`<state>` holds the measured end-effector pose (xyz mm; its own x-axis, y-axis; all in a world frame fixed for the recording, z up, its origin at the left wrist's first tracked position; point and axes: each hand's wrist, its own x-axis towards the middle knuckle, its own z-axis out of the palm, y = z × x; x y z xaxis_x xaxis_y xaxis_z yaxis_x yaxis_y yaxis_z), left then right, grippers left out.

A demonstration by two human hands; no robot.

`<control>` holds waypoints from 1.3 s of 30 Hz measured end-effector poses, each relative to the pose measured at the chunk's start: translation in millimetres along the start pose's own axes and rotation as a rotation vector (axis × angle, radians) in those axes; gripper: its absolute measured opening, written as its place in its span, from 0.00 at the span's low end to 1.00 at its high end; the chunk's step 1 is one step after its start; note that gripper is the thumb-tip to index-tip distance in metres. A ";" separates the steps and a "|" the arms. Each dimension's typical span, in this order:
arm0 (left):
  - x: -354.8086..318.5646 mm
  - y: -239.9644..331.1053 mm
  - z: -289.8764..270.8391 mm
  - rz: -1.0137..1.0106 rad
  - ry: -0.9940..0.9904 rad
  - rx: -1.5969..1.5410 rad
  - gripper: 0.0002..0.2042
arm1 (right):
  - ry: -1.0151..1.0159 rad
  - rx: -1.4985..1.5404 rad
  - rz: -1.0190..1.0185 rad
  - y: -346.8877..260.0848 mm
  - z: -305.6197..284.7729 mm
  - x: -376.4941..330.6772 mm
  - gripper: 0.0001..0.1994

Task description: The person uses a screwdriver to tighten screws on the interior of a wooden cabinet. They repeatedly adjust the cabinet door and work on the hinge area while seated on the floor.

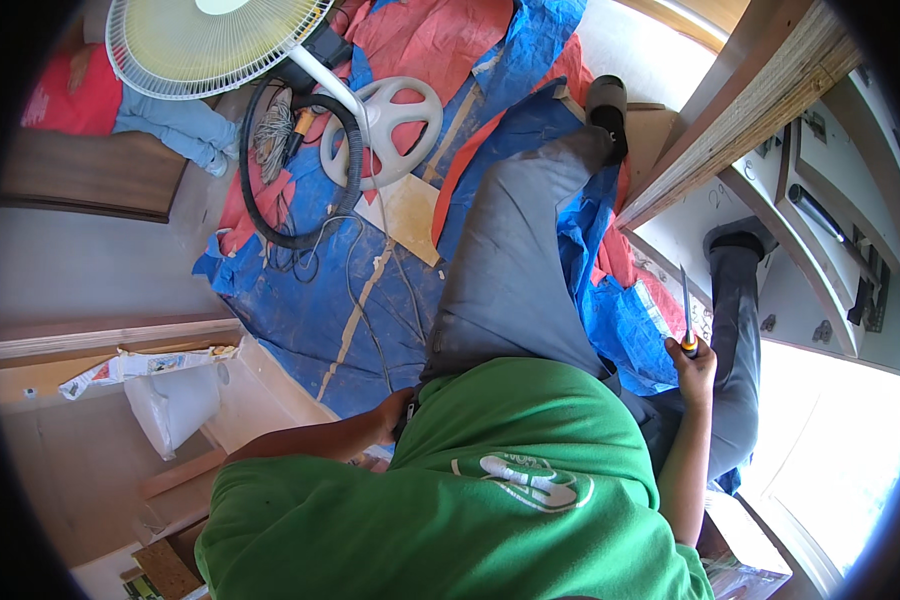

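In my right hand [696,370] is a screwdriver [686,305] with a yellow-and-black handle. My fingers are wrapped round the handle, and its long thin shaft points away from me, above my bent right leg. My left hand [394,414] rests at my left hip, against the waist of my grey trousers [505,260]. A small dark thing shows beside its fingertips, but the fingers are mostly hidden, so I cannot make out whether they hold it.
A white standing fan [375,130] is ahead on blue and red tarps [300,320], with a black hose [247,180] and cables around it. Wooden drawer or cabinet parts [740,110] stand at right. An open cabinet [270,380] holds a plastic-wrapped item [173,405]. Another person [165,125] is at far left.
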<state>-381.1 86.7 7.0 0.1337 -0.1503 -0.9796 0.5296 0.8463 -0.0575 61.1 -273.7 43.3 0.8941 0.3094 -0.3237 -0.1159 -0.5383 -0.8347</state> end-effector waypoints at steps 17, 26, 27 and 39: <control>5.3 -1.6 -3.3 0.018 0.024 0.027 0.26 | 0.004 -0.085 -0.036 -6.6 1.3 -2.1 0.18; 2.8 -0.2 -1.7 0.038 0.084 0.072 0.26 | 0.025 -0.183 -0.073 5.0 0.9 0.8 0.19; 4.1 -0.4 -3.1 0.034 0.097 0.067 0.26 | 0.028 -0.199 -0.073 5.0 0.6 0.8 0.19; -32.0 5.6 29.7 0.105 0.114 0.188 0.28 | 0.012 -0.326 -0.070 -5.3 -0.7 -0.9 0.18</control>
<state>-357.5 81.1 43.8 0.1069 0.0014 -0.9943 0.6659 0.7425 0.0726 61.3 -271.7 48.4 0.9002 0.3464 -0.2639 0.0887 -0.7393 -0.6675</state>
